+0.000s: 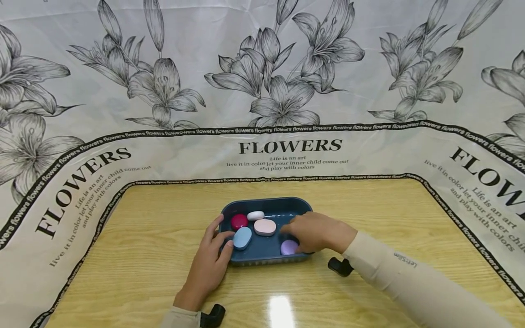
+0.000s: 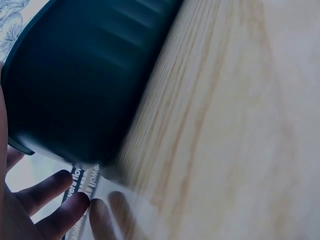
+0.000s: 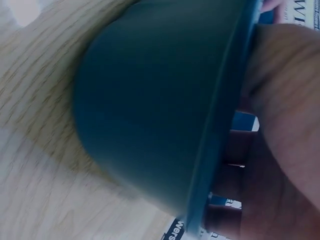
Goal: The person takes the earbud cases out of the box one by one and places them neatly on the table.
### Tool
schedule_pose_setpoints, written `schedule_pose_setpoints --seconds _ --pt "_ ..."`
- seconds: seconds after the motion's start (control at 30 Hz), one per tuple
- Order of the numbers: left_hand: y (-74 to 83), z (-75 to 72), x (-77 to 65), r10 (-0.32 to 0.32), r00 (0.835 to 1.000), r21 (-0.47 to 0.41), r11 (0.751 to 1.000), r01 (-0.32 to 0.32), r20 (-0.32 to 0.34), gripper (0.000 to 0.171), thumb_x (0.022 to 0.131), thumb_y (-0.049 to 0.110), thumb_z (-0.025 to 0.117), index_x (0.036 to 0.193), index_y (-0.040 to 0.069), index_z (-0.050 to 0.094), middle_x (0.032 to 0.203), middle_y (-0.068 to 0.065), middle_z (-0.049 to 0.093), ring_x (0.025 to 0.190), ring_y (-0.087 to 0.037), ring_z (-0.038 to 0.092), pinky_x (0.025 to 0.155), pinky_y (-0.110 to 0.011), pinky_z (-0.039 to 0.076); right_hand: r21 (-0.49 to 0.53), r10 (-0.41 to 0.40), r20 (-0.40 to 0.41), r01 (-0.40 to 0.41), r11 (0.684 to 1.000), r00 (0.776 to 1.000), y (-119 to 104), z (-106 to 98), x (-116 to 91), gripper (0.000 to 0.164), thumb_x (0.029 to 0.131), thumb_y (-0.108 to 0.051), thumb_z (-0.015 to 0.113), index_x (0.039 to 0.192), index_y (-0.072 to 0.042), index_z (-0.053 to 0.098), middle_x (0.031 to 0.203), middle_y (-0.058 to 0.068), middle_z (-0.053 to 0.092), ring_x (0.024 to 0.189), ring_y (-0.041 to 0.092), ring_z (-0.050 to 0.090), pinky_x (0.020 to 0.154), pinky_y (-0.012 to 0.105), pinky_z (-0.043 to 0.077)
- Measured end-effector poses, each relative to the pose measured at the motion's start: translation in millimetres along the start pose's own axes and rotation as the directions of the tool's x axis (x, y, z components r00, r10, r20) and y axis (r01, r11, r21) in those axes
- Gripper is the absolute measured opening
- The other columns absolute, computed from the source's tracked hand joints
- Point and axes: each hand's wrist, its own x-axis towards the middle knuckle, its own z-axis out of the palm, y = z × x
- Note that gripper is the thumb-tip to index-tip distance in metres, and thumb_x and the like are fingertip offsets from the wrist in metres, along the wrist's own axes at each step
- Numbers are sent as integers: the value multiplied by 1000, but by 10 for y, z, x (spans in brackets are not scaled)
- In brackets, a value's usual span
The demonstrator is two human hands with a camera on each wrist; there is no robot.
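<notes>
Firstly, head view: one glossy dark-blue rounded-rectangular tray (image 1: 266, 261); in its near right corner, a smooth lilac rounded piece (image 1: 289, 247) by the right hand (image 1: 320, 232) (whether gripped, cannot tell); left hand (image 1: 208, 262) at the left rim, fingers extended, grasping nothing. Left wrist view: fingers loosely spread. Right wrist view: fingers past the rim, tips hidden. Advisable: steady the tray, pinch the lilac piece from opposite sides.

Head view: above 6 o'clock, facing 12, downward. Wrist views: low, close; all share dark-blue rounded-rectangular plastic tray (image 1: 266, 261).
</notes>
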Motion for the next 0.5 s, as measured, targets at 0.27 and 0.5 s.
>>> schedule_pose_setpoints --seconds 0.27,0.5 --pt "-55 14 -54 -21 1000 -5 1000 21 -4 27 105 27 54 123 14 70 161 10 26 128 -20 52 102 -52 43 73 49 29 -51 996 998 -81 -28 33 52 89 -37 76 135 -16 64 115 3 68 109 21 63 95 42 49" --pt "-26 27 -24 8 1000 -40 999 -8 -14 27 105 27 54 124 15 69 162 9 26 122 -13 55 97 -48 47 92 63 57 -68 993 996 -88 -47 20 42 91 -29 74 131 -18 66 115 3 68 109 21 62 93 43 49"
